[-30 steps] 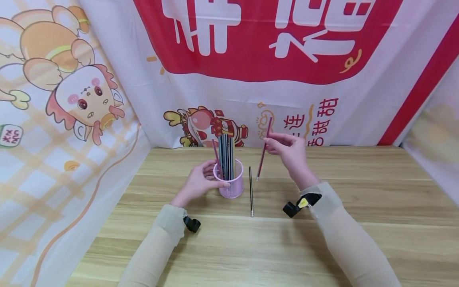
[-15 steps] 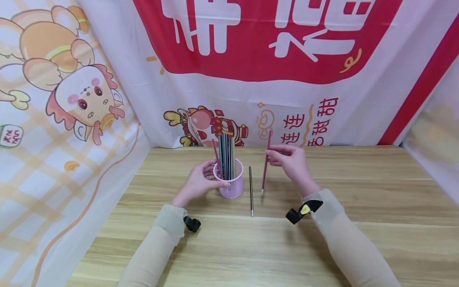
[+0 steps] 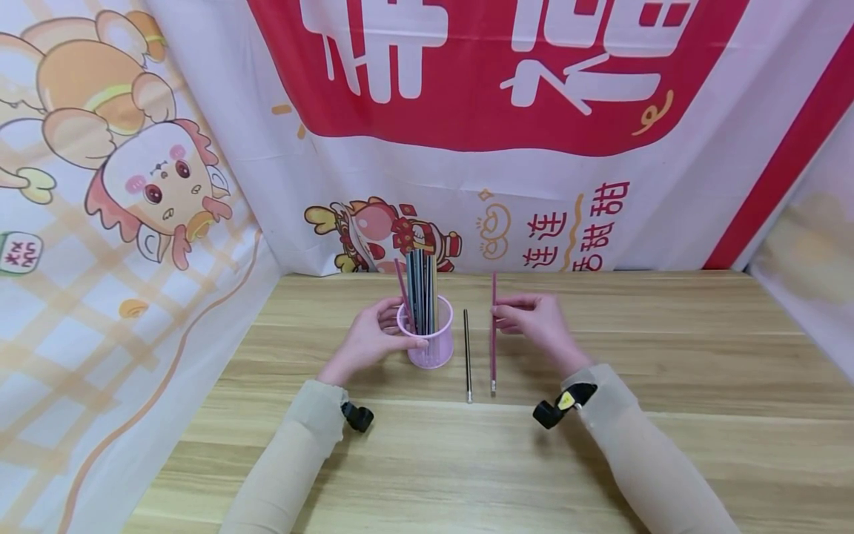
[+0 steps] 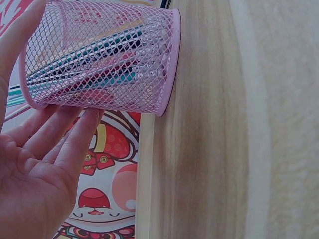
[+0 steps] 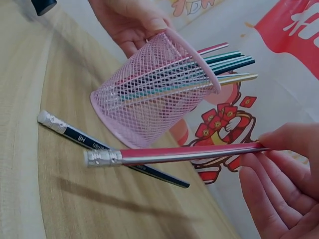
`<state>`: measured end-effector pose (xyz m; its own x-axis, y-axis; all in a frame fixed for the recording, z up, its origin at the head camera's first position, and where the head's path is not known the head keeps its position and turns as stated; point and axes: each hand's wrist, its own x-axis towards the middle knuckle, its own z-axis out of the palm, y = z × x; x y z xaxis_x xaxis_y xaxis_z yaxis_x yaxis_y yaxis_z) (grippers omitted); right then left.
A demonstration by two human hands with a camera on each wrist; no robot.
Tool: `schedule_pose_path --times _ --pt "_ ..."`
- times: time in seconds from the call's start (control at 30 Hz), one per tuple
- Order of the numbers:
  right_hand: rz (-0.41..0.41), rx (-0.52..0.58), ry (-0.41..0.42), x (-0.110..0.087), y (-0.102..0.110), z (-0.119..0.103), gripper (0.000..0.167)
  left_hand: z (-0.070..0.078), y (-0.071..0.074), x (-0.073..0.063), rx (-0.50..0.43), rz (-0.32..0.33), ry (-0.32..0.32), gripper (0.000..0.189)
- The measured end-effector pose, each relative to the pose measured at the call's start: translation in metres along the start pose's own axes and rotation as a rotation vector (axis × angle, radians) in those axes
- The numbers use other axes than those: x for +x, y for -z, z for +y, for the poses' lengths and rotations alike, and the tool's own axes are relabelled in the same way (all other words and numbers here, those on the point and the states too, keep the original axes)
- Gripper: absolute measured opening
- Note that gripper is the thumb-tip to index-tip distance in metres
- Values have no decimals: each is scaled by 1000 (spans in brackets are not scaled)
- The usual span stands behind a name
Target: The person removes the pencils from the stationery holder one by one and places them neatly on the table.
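A pink mesh pencil cup (image 3: 430, 354) stands upright on the table with several pencils (image 3: 422, 285) in it, eraser ends down. My left hand (image 3: 369, 335) holds it from the left, thumb at the near rim and fingers along the far side. My right hand (image 3: 534, 325) pinches a red pencil (image 3: 494, 352) between thumb and fingertips. In the right wrist view this red pencil (image 5: 189, 153) is close over the table, its white eraser toward the camera side and its shadow below. A dark HB pencil (image 3: 468, 356) lies on the wood between the cup and the red pencil.
The wooden table (image 3: 427, 467) ends at the back against a white and red printed cloth (image 3: 494, 141). Another cloth (image 3: 120, 259) with cartoon figures hangs at the left. Each wrist wears a small black camera (image 3: 548, 414).
My right hand has come down and nearer with the red pencil, which has swung from tilted to nearly parallel with the dark pencil. My left hand and the cup have stayed put.
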<state>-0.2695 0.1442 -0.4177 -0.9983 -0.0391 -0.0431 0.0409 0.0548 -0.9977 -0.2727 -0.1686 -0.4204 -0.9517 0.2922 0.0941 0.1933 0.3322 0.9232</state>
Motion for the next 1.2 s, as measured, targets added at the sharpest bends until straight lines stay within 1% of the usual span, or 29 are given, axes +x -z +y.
schedule_pose_path --times 0.13,0.17,0.3,0.37,0.4,0.47,0.63,0.77,0.97,1.2 --pt "-30 31 -56 1 0 8 33 0 0 0 -21 -10 -1 90" --pt "-38 39 -67 2 0 10 33 4 0 -2 -26 -14 3 89" --pt "-65 31 -107 5 -3 17 34 4 0 -2 -15 -5 8 89" --pt "-72 24 -136 7 -5 19 35 4 0 -2 -8 0 7 88" --pt "-74 29 -148 8 -6 20 35 -1 -1 -1 -2 5 6 89" --pt "-73 35 -178 9 -7 22 35 0 0 -1 2 3 11 89" --pt "-68 40 -220 12 -10 25 33 1 0 -1 8 -2 22 91" --pt "-65 23 -230 14 -12 24 30 1 0 -1 8 -2 21 90" --pt "-63 -24 -217 17 -17 25 27 0 0 -1 8 -1 19 90" --pt "-25 -91 -230 17 -24 26 25 1 0 -1 14 8 21 91"
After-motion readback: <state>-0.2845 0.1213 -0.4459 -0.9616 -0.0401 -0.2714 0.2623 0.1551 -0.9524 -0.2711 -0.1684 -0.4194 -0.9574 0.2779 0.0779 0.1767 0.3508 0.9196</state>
